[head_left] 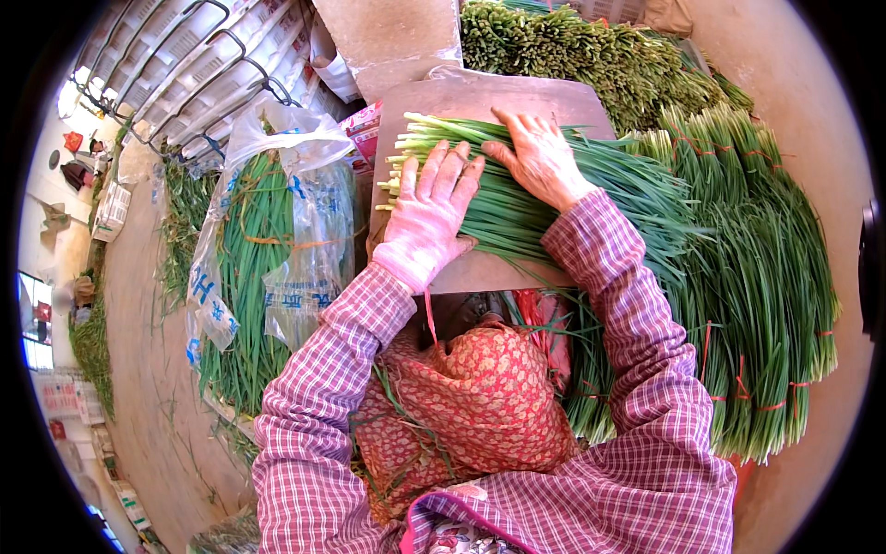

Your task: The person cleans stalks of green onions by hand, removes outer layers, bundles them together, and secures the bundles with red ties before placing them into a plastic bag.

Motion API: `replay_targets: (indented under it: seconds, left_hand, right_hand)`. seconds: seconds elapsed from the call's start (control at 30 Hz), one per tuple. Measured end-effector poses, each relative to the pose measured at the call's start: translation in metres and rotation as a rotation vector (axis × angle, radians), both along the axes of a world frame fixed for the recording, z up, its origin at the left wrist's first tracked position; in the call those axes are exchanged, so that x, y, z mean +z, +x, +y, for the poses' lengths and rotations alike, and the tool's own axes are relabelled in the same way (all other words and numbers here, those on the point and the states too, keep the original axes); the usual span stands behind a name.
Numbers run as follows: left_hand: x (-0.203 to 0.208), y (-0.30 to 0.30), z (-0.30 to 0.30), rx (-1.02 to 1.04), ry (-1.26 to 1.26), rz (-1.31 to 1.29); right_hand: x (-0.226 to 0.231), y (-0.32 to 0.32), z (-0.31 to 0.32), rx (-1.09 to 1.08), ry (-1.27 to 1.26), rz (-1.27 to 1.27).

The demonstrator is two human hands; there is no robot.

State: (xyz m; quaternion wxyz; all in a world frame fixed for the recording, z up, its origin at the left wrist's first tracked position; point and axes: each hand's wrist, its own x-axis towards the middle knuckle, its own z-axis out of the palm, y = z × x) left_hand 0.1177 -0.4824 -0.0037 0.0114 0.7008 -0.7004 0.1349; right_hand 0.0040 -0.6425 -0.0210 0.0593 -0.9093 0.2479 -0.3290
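Note:
A loose layer of long green garlic chives [517,217] lies across a small brown board [517,96], pale stem ends to the left and leaves trailing off its right side. My left hand [426,212], its palm covered in pink cloth with bare fingers, rests on the stems near their pale ends. Those fingers are stretched out. Bare and flat, my right hand [543,164] presses on the chives farther right, its thumb reaching toward the left fingertips. Neither hand is closed round anything.
Banded chive bundles [752,268] are stacked at the right. Behind them is a heap of green stalks [591,65]. A clear plastic bag [314,222] with more chives stands left of the board. Black-handled white sacks [198,69] fill the far left. Red patterned cloth [489,397] covers my lap.

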Motion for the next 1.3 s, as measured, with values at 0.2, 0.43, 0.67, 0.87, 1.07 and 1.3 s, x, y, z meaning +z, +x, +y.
replay_targets:
  seconds: [0.2, 0.43, 0.67, 0.87, 1.07, 1.3]
  left_hand:
    - [0.000, 0.007, -0.008, -0.022, -0.036, -0.120]
    - [0.003, 0.026, -0.035, 0.000, 0.067, 0.052]
    - [0.003, 0.028, -0.047, -0.049, 0.073, 0.121]
    - [0.006, 0.022, -0.053, -0.033, 0.103, 0.131]
    - [0.006, 0.025, -0.061, -0.035, 0.141, 0.157]
    - [0.015, 0.035, -0.053, -0.072, 0.202, 0.196]
  right_hand:
    - [-0.012, 0.003, 0.018, 0.244, -0.034, 0.031]
    - [0.010, -0.014, 0.044, 0.137, -0.200, -0.139]
    - [-0.029, -0.031, 0.114, 0.658, -0.036, 0.108]
    - [-0.053, -0.026, 0.123, 0.658, -0.037, 0.076]
    - [-0.048, -0.082, 0.108, 0.202, 0.024, 0.015]
    - [-0.022, -0.083, 0.104, -0.108, 0.118, -0.308]
